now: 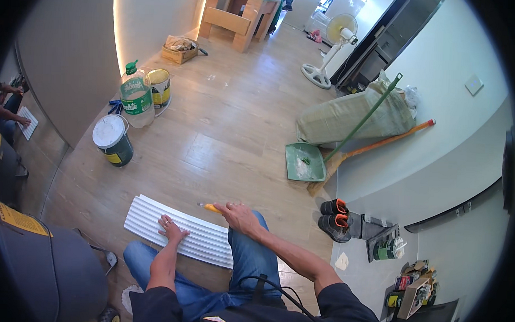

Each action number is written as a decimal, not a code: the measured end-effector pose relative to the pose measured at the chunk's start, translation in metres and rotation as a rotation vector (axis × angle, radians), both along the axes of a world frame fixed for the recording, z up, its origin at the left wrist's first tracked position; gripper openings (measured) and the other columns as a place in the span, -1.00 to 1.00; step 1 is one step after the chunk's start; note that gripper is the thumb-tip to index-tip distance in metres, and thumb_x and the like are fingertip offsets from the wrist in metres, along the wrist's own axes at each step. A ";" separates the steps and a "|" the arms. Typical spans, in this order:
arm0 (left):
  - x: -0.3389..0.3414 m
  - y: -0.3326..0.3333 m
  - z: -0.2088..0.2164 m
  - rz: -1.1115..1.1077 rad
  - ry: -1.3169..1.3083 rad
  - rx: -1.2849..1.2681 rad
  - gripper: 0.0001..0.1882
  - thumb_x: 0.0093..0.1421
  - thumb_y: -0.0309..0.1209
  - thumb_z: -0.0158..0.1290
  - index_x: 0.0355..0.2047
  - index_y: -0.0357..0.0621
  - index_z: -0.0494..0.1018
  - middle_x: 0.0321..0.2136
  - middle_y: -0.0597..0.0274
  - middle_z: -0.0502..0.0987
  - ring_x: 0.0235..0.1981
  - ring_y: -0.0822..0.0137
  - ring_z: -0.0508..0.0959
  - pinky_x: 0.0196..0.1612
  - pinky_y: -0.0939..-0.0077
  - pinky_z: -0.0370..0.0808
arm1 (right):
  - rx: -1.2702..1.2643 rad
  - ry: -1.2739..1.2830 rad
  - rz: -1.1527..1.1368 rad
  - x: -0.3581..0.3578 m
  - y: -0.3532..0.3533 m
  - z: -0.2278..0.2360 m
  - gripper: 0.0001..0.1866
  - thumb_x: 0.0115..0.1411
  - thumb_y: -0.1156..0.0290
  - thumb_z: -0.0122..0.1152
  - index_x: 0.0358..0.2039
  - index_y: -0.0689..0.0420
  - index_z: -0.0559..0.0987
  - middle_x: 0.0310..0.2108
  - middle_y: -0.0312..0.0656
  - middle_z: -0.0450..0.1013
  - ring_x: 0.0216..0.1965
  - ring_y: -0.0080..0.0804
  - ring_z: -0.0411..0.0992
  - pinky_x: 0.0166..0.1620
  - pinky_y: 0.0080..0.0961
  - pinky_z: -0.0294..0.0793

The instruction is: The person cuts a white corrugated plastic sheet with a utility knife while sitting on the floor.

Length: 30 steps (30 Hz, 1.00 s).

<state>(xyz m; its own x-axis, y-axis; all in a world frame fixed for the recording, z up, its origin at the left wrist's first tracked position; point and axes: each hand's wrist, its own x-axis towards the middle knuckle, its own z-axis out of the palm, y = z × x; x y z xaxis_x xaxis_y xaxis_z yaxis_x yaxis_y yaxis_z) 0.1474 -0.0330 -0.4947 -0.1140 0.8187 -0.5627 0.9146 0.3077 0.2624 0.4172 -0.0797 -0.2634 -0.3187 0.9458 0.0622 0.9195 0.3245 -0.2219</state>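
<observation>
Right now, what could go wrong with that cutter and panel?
The cutter in the right hand points leftward, near the panel where the left hand rests; a slip might nick those fingers.

The right hand is close to the right leg, so a stray stroke could catch the jeans.

With one hand spread on it, the panel might shift.

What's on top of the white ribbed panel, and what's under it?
On top, the left hand rests on the white ribbed panel. Wood floor shows beside it, but whatever lies directly underneath is covered and can't be seen.
</observation>
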 end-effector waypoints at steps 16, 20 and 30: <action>0.000 0.004 -0.012 0.039 -0.070 0.070 0.46 -0.20 -0.07 0.50 0.44 -0.29 -0.32 0.47 0.04 -0.30 0.48 -0.14 -0.33 0.32 -0.58 -0.16 | -0.338 0.394 0.073 -0.078 0.129 -0.085 -0.54 0.30 0.30 0.07 0.22 -0.09 0.41 -0.28 0.18 0.56 -0.24 0.22 0.52 -0.16 0.05 0.49; -0.016 -0.001 -0.005 0.009 -0.024 0.106 0.47 -0.19 -0.01 0.47 0.43 -0.32 -0.35 0.47 -0.03 -0.33 0.47 -0.17 -0.36 0.28 -0.61 -0.14 | -0.388 0.369 0.185 -0.153 0.156 -0.122 -0.54 0.28 0.32 0.05 0.21 -0.03 0.43 -0.30 0.20 0.56 -0.24 0.23 0.53 -0.15 0.03 0.50; -0.005 0.006 -0.004 0.009 -0.014 0.062 0.47 -0.18 0.01 0.46 0.44 -0.29 -0.36 0.48 0.00 -0.34 0.48 -0.13 -0.35 0.30 -0.58 -0.12 | -0.358 0.339 0.214 -0.223 0.212 -0.192 -0.57 0.27 0.28 0.02 0.16 -0.10 0.49 -0.26 0.15 0.58 -0.22 0.15 0.56 -0.11 0.00 0.54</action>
<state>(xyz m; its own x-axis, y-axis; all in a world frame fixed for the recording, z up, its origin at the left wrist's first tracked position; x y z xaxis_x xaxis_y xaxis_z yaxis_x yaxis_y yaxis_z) 0.1421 -0.0267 -0.4982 -0.1143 0.8510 -0.5125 0.9078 0.2991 0.2941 0.1945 0.1321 -0.4554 -0.5248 0.8427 -0.1198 0.6989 0.3462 -0.6259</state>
